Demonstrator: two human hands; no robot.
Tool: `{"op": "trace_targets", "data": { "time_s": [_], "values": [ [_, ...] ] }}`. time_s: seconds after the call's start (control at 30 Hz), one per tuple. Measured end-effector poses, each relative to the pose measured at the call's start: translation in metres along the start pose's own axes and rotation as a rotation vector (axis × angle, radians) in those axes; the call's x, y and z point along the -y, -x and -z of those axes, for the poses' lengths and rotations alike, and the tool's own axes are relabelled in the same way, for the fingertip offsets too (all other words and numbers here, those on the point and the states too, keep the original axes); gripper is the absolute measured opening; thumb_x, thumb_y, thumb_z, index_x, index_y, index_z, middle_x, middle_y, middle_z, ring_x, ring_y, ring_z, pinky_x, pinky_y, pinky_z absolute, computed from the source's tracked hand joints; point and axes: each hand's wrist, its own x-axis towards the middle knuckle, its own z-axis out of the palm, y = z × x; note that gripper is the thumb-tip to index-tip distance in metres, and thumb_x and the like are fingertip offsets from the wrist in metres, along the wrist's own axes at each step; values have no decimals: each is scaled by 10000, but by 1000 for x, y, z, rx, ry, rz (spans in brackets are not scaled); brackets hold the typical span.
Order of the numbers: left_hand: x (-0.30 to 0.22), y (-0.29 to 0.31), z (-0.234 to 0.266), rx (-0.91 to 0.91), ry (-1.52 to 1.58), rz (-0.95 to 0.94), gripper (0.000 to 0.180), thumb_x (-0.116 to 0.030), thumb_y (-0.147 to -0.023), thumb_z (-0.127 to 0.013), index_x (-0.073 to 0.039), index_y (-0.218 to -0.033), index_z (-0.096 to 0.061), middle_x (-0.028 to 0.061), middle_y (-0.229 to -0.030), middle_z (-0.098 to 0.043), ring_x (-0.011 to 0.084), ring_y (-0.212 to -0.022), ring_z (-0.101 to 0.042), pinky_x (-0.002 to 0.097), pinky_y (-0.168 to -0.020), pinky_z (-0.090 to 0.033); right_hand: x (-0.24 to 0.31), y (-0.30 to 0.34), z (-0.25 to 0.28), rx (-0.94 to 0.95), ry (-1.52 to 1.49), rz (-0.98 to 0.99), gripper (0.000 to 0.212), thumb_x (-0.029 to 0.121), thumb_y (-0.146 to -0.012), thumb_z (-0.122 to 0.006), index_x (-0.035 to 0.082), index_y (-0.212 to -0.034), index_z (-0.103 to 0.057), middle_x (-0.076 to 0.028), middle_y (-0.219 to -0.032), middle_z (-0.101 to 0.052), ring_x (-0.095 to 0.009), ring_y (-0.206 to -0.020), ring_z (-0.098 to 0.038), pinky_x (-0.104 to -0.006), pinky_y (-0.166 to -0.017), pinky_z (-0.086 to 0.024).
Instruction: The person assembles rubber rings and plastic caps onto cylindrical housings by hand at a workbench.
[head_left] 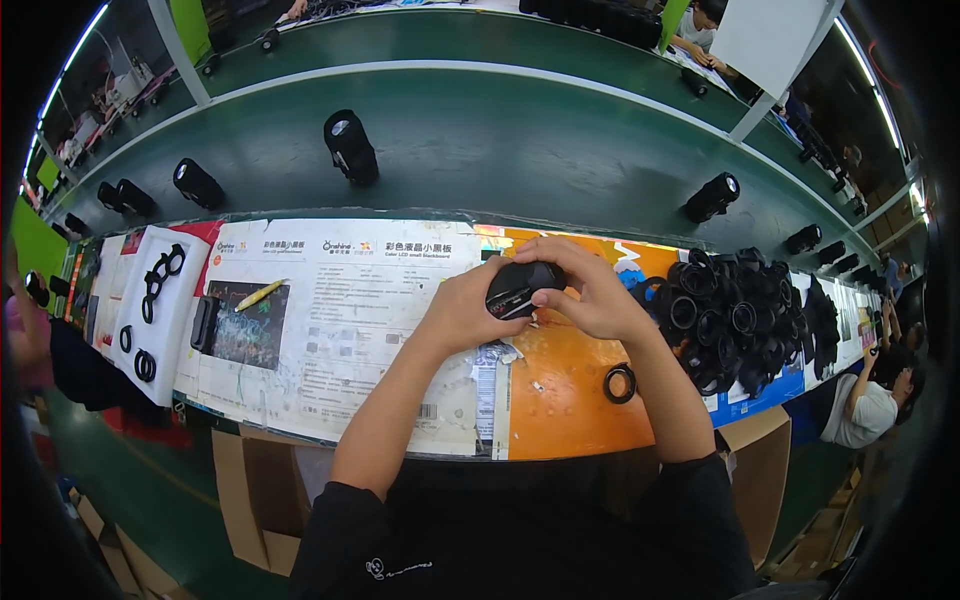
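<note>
Above the middle of the table, both my hands are closed around a black cylindrical speaker-like device [512, 290]. My left hand [462, 310] grips its left side. My right hand [592, 285] wraps over its top and right side, with the thumb pressed on the near face. The fingers hide much of the device. Right of my right forearm lies a large heap of black rings [735, 315]. A single black ring [620, 383] rests on the orange sheet [560, 410], just left of that forearm.
Behind the table runs a green conveyor [520, 150] carrying similar black devices [350, 148]. At left, a white foam tray [160, 330] holds several black rings, near a dark block [205, 323] and a yellow pen [259, 295]. Open cardboard boxes [235, 490] stand below. A co-worker [865, 405] sits at far right.
</note>
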Motion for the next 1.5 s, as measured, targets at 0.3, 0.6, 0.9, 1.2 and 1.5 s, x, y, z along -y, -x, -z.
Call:
{"op": "trace_targets", "data": {
  "time_s": [0.3, 0.6, 0.9, 1.2, 1.5],
  "values": [
    [4, 1, -3, -34, -51, -67, 800, -377, -744, -988, -69, -1398, -646, 216, -1177, -795, 420, -1060, -795, 469, -905, -640, 9, 1, -7, -20, -37, -63, 471, 58, -999, -784, 52, -1457, -673, -133, -1548, -611, -326, -1513, -551, -471, -1270, -481],
    [20, -1, -6, -169, 356, 13, 861, -484, -807, -999, -40, -1435, -612, 125, -1197, -767, 275, -1125, -769, 378, -964, -612, -23, -5, -46, -298, -497, -28, 597, 176, -1159, -642, 35, -1701, -437, -137, -1628, -548, -265, -1536, -513, -389, -1298, -400],
    [53, -33, 12, -223, 498, 84, 805, -732, -1147, -418, 5, -1405, -613, 137, -1216, -711, 198, -1146, -707, 368, -907, -590, -31, -57, -67, -495, -1013, -121, 499, 235, -1180, -627, 74, -1620, -453, -148, -1522, -553, -247, -1376, -626, -440, -1109, -602],
    [118, -107, 120, -1035, -238, -111, 696, -256, -942, -909, -11, -1493, -562, 201, -1392, -674, 307, -1218, -676, 461, -1042, -544, -49, -147, 43, -671, 569, -85, 623, 308, -991, -856, 127, -1532, -606, -210, -1461, -589, -422, -1361, -603, -491, -1138, -542],
    [124, -137, 160, -623, -30, 252, 1113, -430, -780, -1023, 20, -1624, -454, 278, -1507, -665, 416, -1382, -666, 453, -1183, -515, -78, -145, 60, -592, 723, -177, 663, 344, -1008, -832, 137, -1588, -585, -186, -1573, -558, -408, -1436, -567, -525, -1157, -537]
  ]
}}
